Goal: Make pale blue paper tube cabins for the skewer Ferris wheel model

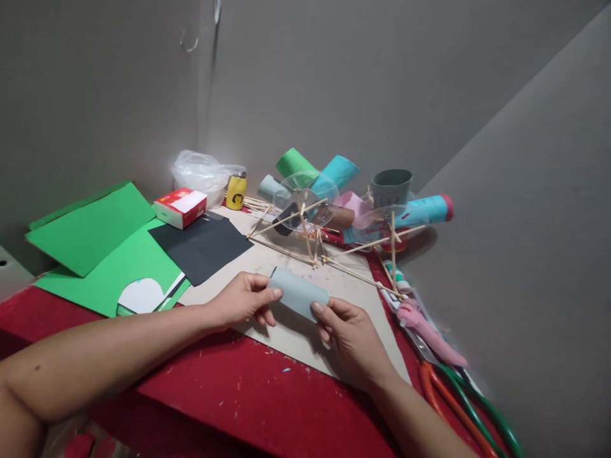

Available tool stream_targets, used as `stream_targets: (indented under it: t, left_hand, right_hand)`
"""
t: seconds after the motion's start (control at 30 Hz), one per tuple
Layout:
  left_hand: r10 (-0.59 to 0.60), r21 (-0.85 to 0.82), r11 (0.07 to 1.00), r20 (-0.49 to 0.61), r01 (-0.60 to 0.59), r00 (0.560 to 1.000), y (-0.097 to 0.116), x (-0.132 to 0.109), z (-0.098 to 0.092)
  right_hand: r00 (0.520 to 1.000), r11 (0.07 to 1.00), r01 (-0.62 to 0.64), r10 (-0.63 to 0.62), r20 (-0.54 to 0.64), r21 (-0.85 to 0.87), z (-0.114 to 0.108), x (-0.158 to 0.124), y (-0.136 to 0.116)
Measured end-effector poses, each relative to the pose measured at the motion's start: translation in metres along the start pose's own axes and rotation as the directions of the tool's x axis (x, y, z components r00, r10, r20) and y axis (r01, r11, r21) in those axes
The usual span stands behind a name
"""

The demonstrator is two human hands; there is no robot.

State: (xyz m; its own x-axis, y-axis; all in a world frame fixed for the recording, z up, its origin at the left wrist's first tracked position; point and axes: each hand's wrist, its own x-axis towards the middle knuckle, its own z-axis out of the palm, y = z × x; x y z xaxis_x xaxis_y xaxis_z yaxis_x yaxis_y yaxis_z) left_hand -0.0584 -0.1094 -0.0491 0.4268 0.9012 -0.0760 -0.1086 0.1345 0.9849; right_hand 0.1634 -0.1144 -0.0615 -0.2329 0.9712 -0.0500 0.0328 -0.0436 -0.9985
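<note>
A pale grey-blue paper tube (298, 293) lies level between my two hands, just above a beige cardboard sheet (286, 264). My left hand (243, 299) pinches its left end with thumb and fingers closed on it. My right hand (346, 331) grips its right end, thumb on top. Behind the tube stands a frame of thin wooden sticks (315, 245) carrying two clear plastic discs (305, 191).
Green paper sheets (95, 235), a black sheet (200, 245), a red-and-white box (180, 207), a yellow bottle (235, 189) and a plastic bag (200, 168) lie at the left. Coloured paper rolls (420, 210) pile at the back. Scissors (458, 394) and pink scraps lie right, on the red table (229, 394).
</note>
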Motion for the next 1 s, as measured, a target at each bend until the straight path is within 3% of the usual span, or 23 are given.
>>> stream_targets:
  t: [0.23, 0.37, 0.47, 0.57, 0.63, 0.73, 0.83, 0.9, 1.0]
  left_hand:
    - [0.039, 0.090, 0.995, -0.030, -0.036, 0.999, 0.010, -0.007, 0.005]
    - [0.218, 0.253, 0.948, -0.064, -0.195, 0.974, 0.015, -0.012, 0.008]
    - [0.414, 0.480, 0.811, -0.068, -0.334, 0.908, 0.015, -0.014, 0.007]
    - [0.563, 0.680, 0.601, 0.013, -0.420, 0.826, 0.013, -0.013, 0.003]
    - [0.616, 0.745, 0.481, 0.090, -0.463, 0.783, 0.011, -0.014, 0.001]
    - [0.629, 0.778, 0.366, 0.197, -0.510, 0.752, 0.009, -0.016, 0.002]
    - [0.621, 0.769, 0.319, 0.271, -0.554, 0.735, 0.010, -0.019, 0.005]
    - [0.606, 0.755, 0.311, 0.310, -0.577, 0.733, 0.010, -0.022, 0.007]
    - [0.576, 0.728, 0.293, 0.383, -0.619, 0.722, 0.011, -0.025, 0.011]
  right_hand:
    - [0.999, 0.996, 0.024, -0.021, 0.044, -0.080, -0.001, -0.004, -0.006]
    - [0.999, 0.988, 0.036, -0.031, 0.030, -0.148, -0.005, -0.003, -0.011]
    - [0.982, 0.972, 0.124, -0.149, -0.118, -0.198, -0.010, -0.002, -0.016]
    - [0.917, 0.928, 0.240, -0.313, -0.248, -0.285, -0.013, -0.003, -0.020]
    - [0.879, 0.894, 0.306, -0.398, -0.263, -0.328, -0.012, -0.006, -0.021]
    - [0.823, 0.820, 0.437, -0.530, -0.205, -0.369, -0.007, -0.012, -0.020]
    - [0.742, 0.685, 0.605, -0.670, -0.024, -0.406, -0.001, -0.019, -0.018]
    - [0.691, 0.599, 0.688, -0.713, 0.117, -0.411, 0.002, -0.023, -0.019]
    - [0.655, 0.527, 0.735, -0.716, 0.243, -0.427, 0.002, -0.027, -0.022]
